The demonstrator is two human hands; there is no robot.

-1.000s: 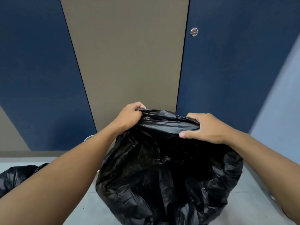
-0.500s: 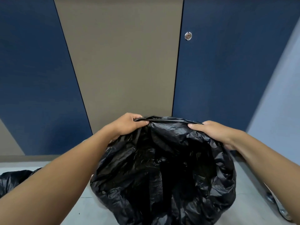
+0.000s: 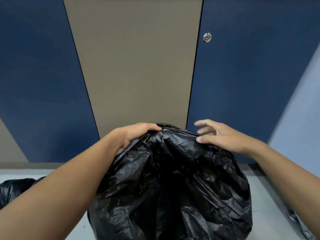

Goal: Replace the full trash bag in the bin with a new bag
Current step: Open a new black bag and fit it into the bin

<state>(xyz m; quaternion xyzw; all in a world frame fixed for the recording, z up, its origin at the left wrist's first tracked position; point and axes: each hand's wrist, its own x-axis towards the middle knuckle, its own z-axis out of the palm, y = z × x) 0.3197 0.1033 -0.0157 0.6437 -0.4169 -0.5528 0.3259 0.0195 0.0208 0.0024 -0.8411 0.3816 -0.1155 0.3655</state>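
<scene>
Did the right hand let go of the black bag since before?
Yes. The right hand has opened and lifted off the bag, its fingers now spread toward the blue door. The left hand grips the bag's edge.

We've got both bare arms reaching forward. Our left hand (image 3: 138,134) curls tight, gripping the bag (image 3: 173,184) top; our right hand (image 3: 223,135) hovers, fingers spread loose.

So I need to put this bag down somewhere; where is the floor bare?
Bare floor lies between the second black bag at far left and the held black bag; another strip runs right of it toward the metal fitting. The middle is crowded.
</scene>
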